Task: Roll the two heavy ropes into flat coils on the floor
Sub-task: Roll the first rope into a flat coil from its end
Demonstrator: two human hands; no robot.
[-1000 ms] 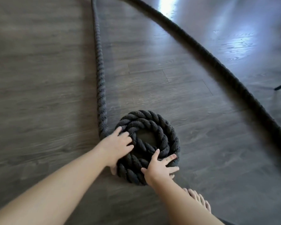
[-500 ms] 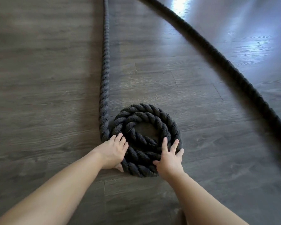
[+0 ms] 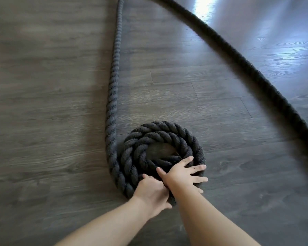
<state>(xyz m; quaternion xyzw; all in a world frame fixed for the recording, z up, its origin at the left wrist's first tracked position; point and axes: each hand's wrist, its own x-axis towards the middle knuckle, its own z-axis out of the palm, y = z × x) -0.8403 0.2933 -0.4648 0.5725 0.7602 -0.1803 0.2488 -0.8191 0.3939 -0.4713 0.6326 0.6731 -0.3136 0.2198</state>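
Note:
A thick dark twisted rope lies on the floor, its near end wound into a flat coil [image 3: 160,137] of about three turns with a small gap in the middle. Its free length [image 3: 114,68] runs from the coil's left side straight away to the top edge. My left hand [image 3: 150,192] grips the coil's near outer turn. My right hand [image 3: 183,173] crosses just over it and lies flat, fingers spread, on the coil's near right part. A second dark rope [image 3: 242,64] curves from the top middle down to the right edge.
The floor is grey wood-look planks [image 3: 43,121]. A bright patch of reflected light [image 3: 283,41] lies at the top right, past the second rope.
Both hands have slid rightward along the coil's near edge and now overlap. The free rope hugs more of the coil's left side than before.

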